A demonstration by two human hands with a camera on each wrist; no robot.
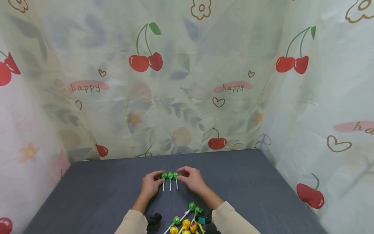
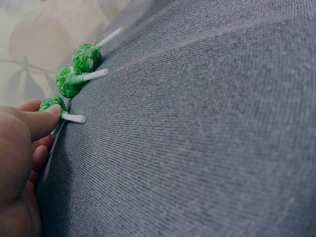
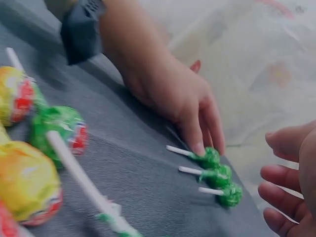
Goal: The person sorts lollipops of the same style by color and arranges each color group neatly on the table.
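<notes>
Three green-wrapped lollipops lie side by side on the dark cloth, sticks toward the person. My left hand [image 1: 150, 186] pinches the head of the leftmost lollipop [image 2: 52, 102] between thumb and fingers; part of that head is hidden behind the thumb. Beside it are the middle lollipop [image 1: 170, 175] and the rightmost lollipop [image 1: 175, 175]. Close to the right end of the row is my right hand [image 1: 193, 180]. In the right wrist view its fingers [image 3: 281, 175] are spread and relaxed, apart from the green heads, holding nothing.
Nearer the person lies a loose pile of several yellow lollipops [image 1: 186, 224] and green lollipops [image 1: 191, 206], between the forearms. A dark grey cloth [image 1: 111, 191] covers the table. Behind and at both sides hang printed curtains [image 1: 187, 120]. Each wrist carries a black device [image 1: 154, 219].
</notes>
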